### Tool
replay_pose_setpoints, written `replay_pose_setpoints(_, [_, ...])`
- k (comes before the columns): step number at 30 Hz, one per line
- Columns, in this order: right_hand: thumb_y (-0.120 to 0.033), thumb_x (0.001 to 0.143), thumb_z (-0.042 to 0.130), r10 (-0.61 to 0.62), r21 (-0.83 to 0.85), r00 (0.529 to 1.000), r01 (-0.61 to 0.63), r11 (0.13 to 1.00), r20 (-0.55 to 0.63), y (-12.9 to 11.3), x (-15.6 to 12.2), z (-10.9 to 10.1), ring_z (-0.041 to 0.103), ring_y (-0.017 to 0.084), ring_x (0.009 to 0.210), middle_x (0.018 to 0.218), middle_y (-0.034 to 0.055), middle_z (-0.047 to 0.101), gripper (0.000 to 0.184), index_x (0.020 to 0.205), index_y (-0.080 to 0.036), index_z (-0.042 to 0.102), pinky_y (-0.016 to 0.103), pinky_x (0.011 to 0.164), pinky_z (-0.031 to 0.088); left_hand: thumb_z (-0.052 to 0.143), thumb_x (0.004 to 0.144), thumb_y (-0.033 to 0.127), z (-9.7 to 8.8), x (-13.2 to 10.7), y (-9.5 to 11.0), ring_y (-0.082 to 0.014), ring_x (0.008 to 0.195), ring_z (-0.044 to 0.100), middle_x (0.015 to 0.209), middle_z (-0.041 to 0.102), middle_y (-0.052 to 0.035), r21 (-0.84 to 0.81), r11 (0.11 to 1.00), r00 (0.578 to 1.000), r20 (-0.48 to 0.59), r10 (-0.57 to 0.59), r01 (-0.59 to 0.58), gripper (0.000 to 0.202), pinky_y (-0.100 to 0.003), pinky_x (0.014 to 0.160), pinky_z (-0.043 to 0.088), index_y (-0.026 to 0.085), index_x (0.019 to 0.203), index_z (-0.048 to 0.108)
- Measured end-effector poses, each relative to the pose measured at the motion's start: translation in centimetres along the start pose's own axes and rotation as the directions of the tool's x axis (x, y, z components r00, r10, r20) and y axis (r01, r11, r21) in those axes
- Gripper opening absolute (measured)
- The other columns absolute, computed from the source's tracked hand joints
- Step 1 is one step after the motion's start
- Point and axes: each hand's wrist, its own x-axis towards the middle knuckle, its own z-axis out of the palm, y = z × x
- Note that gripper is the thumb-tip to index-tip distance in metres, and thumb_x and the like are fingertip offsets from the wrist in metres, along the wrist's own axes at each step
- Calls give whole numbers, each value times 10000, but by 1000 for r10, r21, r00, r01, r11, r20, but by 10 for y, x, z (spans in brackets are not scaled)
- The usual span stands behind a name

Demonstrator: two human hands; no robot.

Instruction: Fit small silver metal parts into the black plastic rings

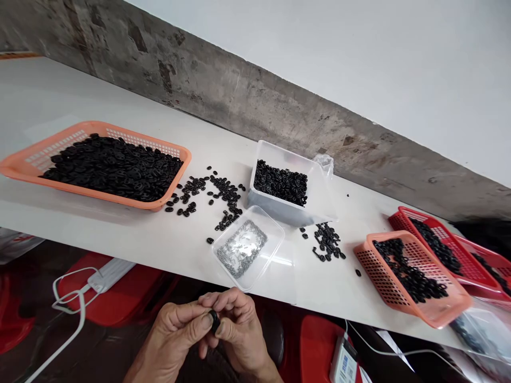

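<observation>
A small black oval plastic piece (214, 321) is pinched between my hands, below the front edge of the table. My left hand (175, 332) grips it between thumb and fingertips from the left. From the right, the thumb and fingers of my right hand (239, 330) close on the same piece. Just beyond them, a clear plastic tray (274, 234) holds many tiny silvery metal parts (242, 249). Loose black oval pieces (227, 191) lie behind that tray. Finer details of the held piece are hidden by my fingers.
An orange basket (181, 173) full of black pieces stands left. A clear bin (275, 210) of small black parts stands behind the tray. More loose pieces (329, 242), another orange basket (365, 258) and red baskets (475, 266) are right. Red stools (107, 298) stand below the white table (120, 236).
</observation>
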Motion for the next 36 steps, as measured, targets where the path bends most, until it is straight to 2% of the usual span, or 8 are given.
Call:
replay_pose_setpoints(8, [-238,646,843,27,-37,999,-28,999,-37,2,0,-5,613,81,430,958,100,721,248,795,-145,668,219,407,545,676,753,439,1,-1,1,-138,527,462,532,551,-30,54,996,998,11,68,-68,339,-254,506,375,159,577,752])
replay_pose_setpoints(21, [-252,647,844,20,-46,999,-22,999,-39,2,0,-6,601,76,422,950,102,725,252,774,-142,656,205,392,520,678,768,396,-1,-1,-5,-144,535,507,577,578,-37,67,989,991,8,133,-133,261,-251,495,416,179,673,788])
replay_pose_setpoints(29, [-273,672,829,13,-82,999,-16,996,-35,3,1,-8,597,72,434,958,105,725,248,781,-139,650,201,393,513,669,782,336,0,0,-9,-159,562,535,607,616,-46,76,984,986,-34,162,-159,242,-255,519,445,185,613,755])
replay_pose_setpoints(36, [-264,646,843,29,-87,998,-33,996,-51,1,4,-5,587,86,442,923,104,734,234,757,-147,674,222,396,505,662,783,302,-1,-1,-8,-167,557,540,591,604,-47,161,968,979,-35,199,-191,240,-260,528,455,187,594,756])
